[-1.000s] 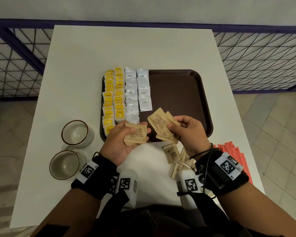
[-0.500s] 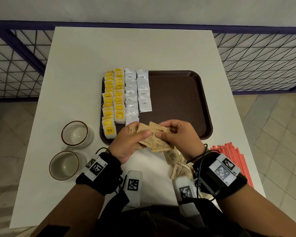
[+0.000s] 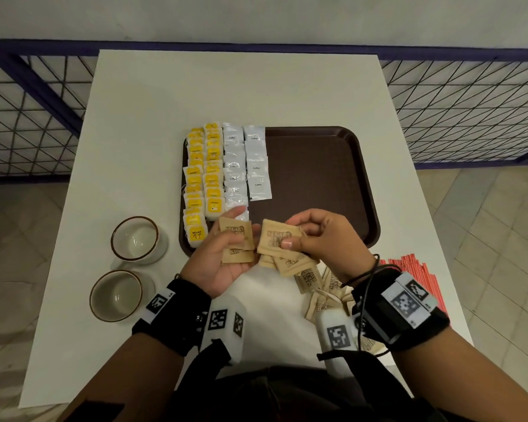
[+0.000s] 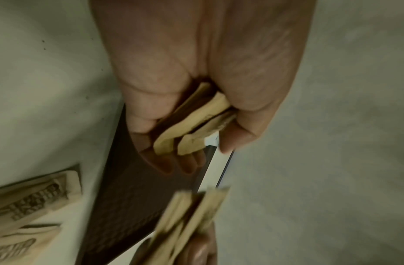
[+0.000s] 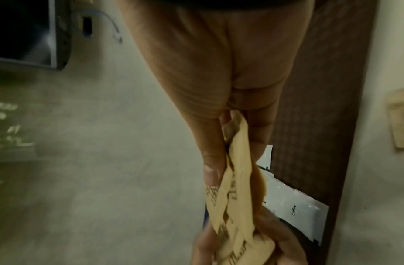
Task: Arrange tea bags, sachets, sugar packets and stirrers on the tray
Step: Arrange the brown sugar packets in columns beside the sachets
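A brown tray (image 3: 323, 166) holds rows of yellow tea bags (image 3: 203, 175) and white coffee sachets (image 3: 246, 166) along its left side. My left hand (image 3: 223, 257) holds a small stack of brown sugar packets (image 3: 237, 240) over the tray's near edge; the left wrist view shows fingers and thumb curled round these packets (image 4: 192, 125). My right hand (image 3: 320, 239) pinches several more sugar packets (image 3: 276, 240) between thumb and fingers, seen edge-on in the right wrist view as a fanned bunch of packets (image 5: 237, 188). Loose sugar packets (image 3: 320, 290) lie on the table under my right wrist.
Two brown-rimmed ceramic cups (image 3: 136, 239) (image 3: 118, 295) stand on the white table (image 3: 153, 95) left of the tray. Red stirrers (image 3: 421, 272) lie at the table's right edge. The tray's right half is bare. A dark wire railing (image 3: 457, 117) surrounds the table.
Half a second ago my hands were pressed together on one bunch of sugar packets; now they have drawn slightly apart, each holding its own stack.
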Tool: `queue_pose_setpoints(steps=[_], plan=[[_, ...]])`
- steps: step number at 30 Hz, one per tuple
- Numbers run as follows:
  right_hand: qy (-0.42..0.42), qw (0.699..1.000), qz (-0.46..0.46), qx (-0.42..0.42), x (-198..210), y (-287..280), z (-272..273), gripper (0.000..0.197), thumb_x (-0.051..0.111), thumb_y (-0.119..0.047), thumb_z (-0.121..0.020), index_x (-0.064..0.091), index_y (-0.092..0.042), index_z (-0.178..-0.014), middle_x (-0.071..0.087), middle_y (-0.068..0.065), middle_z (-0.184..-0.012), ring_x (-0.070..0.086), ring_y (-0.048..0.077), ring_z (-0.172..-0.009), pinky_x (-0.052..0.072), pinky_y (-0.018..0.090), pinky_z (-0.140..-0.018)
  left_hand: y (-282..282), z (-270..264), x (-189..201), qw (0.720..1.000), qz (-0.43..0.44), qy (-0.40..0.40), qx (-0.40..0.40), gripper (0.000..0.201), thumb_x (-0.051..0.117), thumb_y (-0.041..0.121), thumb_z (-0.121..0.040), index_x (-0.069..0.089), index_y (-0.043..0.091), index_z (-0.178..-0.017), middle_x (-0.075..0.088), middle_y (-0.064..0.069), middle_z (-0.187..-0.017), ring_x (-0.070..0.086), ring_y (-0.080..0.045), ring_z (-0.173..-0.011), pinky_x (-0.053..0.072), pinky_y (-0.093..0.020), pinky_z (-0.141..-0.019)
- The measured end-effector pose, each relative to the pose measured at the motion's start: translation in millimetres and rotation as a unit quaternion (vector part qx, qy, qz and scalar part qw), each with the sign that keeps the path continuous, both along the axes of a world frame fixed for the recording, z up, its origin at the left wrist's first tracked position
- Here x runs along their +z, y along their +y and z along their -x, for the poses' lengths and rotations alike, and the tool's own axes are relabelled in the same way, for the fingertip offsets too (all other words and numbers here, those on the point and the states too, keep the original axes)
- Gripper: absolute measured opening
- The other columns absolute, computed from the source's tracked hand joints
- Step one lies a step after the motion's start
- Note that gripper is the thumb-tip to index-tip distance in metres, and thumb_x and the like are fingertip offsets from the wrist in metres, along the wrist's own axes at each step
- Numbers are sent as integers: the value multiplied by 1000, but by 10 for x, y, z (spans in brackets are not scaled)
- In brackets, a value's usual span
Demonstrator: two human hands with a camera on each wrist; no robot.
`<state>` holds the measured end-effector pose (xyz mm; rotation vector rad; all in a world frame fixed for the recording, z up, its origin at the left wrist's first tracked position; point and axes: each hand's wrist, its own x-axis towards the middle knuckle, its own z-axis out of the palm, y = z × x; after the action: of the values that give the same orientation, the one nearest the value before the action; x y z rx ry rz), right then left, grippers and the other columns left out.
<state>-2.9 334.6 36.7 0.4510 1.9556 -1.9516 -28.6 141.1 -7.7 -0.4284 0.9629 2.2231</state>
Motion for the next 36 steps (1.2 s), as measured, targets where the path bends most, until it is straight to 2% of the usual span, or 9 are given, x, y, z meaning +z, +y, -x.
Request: queue_pose_setpoints(steps=[3, 7, 10, 14, 19, 25, 30, 33, 36], plan=[[20, 996, -65, 57, 2, -139, 30, 31, 81, -1, -65, 64, -5, -91, 67, 10, -72, 59, 5, -52, 43, 13, -44, 105, -41, 42, 997, 52, 27, -48, 18, 59, 25, -82, 58, 20, -99, 63, -9, -88, 64, -21, -77, 53, -38, -69], [20, 993, -90, 70, -40, -187, 62, 38, 84, -3, -61, 66, -8, -94, 68, 17, -83, 61, 15, -66, 54, 28, -63, 137, -50, -12, 989, 119, 63, -54, 15, 65, 4, -81, 57, 16, -82, 62, -10, -78, 63, -20, -67, 52, -33, -62], [-23, 998, -17, 57, -49, -127, 51, 38, 79, 8, -63, 65, -7, -95, 68, 19, -91, 67, 27, -80, 58, 38, -75, 97, -36, -27, 991, 118, 59, -17, 17, 55, -1, -85, 56, 15, -83, 63, -6, -71, 64, -18, -63, 55, -30, -56], [-37, 998, 21, 36, -63, -39, 24, 36, 73, 13, -67, 64, -4, -96, 71, 16, -91, 70, 23, -78, 58, 27, -68, 40, -32, -33, 993, 100, 42, 45, 18, 50, 2, -90, 56, 18, -87, 68, -5, -74, 67, -18, -68, 56, -33, -58], [-35, 997, 61, -30, -52, 153, 39, 31, 69, 12, -70, 64, -4, -96, 72, 11, -85, 70, 25, -78, 59, 33, -68, -90, 34, -40, 991, 13, -17, 129, 19, 45, 6, -91, 57, 20, -87, 70, -8, -86, 69, -22, -77, 57, -31, -61], [-30, 987, 160, -4, 113, 147, 58, 35, 68, 5, -63, 63, -2, -97, 73, 9, -82, 70, 19, -73, 59, 29, -65, -84, 9, 44, 992, -73, -1, 99, 37, 27, -4, -85, 54, 20, -97, 71, -12, -88, 71, -27, -85, 58, -37, -66], [-3, 993, 109, 46, 155, -59, 129, 30, 68, 13, -69, 64, -2, -94, 70, 10, -83, 69, 18, -75, 59, 27, -66, 21, -27, 67, 988, -145, 13, 53, 49, 73, 14, -59, 61, 19, -106, 67, -15, -106, 67, -29, -96, 55, -45, -77], [18, 997, 61, 39, 139, -154, 163, 24, 69, 12, -72, 64, -4, -89, 66, 23, -89, 67, 28, -80, 58, 27, -64, 60, -67, 60, 986, -159, 4, 42, 58, 87, 31, -51, 65, 15, -102, 68, -16, -104, 67, -30, -96, 55, -48, -79], [36, 999, 10, 29, 88, -223, 180, 19, 70, 8, -75, 65, -7, -86, 58, 18, -81, 60, 33, -79, 56, 43, -73, 102, -94, 45, 990, -138, 1, 23, 60, 91, 34, -49, 62, 16, -99, 67, -17, -106, 66, -31, -100, 55, -49, -81]])
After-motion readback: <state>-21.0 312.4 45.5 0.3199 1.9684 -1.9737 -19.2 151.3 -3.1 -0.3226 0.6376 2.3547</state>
